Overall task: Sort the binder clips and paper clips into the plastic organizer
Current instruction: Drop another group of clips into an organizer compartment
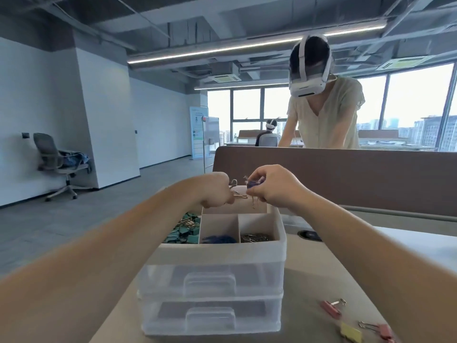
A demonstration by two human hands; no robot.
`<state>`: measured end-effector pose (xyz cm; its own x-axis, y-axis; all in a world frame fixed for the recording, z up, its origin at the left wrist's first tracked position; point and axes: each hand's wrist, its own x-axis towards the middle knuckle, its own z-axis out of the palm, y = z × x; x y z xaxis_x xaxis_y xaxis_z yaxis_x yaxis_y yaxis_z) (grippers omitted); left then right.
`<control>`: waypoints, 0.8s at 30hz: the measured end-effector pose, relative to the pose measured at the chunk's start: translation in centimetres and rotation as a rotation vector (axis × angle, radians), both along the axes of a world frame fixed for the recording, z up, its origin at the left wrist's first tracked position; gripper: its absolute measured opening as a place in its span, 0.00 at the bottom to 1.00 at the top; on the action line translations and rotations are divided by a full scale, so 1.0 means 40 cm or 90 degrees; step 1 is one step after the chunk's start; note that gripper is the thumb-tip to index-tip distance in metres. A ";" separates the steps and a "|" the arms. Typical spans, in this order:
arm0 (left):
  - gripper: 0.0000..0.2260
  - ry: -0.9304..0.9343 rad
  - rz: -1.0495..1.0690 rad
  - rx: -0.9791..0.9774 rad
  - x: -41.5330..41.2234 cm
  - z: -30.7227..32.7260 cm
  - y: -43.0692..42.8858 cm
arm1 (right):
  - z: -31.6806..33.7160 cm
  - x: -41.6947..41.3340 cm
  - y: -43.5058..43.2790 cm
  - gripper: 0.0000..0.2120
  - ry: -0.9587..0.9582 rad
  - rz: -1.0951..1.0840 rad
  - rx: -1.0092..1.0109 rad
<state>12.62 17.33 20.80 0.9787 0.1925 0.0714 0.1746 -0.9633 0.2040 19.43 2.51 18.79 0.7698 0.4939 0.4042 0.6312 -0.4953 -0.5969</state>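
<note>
A translucent plastic organizer [217, 253] with two drawers and a divided top tray stands on the desk in front of me. Its left compartment holds green binder clips [184, 230], the middle one blue clips [217, 239], the right one metal paper clips [256, 237]. Above the back compartment my left hand [215, 190] pinches metal clips [238, 194], and my right hand [272, 186] pinches a blue binder clip [253, 184] with its wire handles hanging down. The two hands are close together, almost touching.
On the desk at the lower right lie two pink binder clips [332, 308] [382, 330] and a yellow one [350, 332]. A brown partition [346, 177] rises behind the organizer, with a person in a headset beyond it. A cable hole [310, 235] sits right of the organizer.
</note>
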 end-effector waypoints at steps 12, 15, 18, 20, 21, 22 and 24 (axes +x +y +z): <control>0.14 -0.112 -0.091 0.085 0.009 -0.055 0.042 | -0.008 0.015 0.062 0.14 -0.198 0.025 -0.379; 0.16 -0.135 -0.078 0.066 0.003 -0.059 0.044 | -0.008 0.018 0.059 0.15 -0.211 0.025 -0.382; 0.18 -0.145 -0.063 0.051 -0.007 -0.053 0.038 | -0.015 0.024 0.053 0.15 -0.244 0.012 -0.366; 0.17 -0.149 -0.063 0.043 -0.008 -0.053 0.035 | -0.020 0.026 0.046 0.14 -0.254 0.005 -0.345; 0.17 -0.147 -0.068 0.038 -0.006 -0.053 0.034 | -0.022 0.025 0.040 0.13 -0.255 0.004 -0.329; 0.15 -0.145 -0.076 0.034 -0.005 -0.054 0.032 | -0.024 0.024 0.035 0.12 -0.255 0.003 -0.312; 0.13 -0.136 -0.093 0.037 -0.007 -0.055 0.028 | -0.028 0.021 0.024 0.10 -0.255 0.000 -0.277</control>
<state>12.36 18.44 18.61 0.9573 0.0398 0.2863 -0.0081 -0.9864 0.1642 20.28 3.46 17.67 0.5993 0.6791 0.4239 0.7653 -0.6413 -0.0546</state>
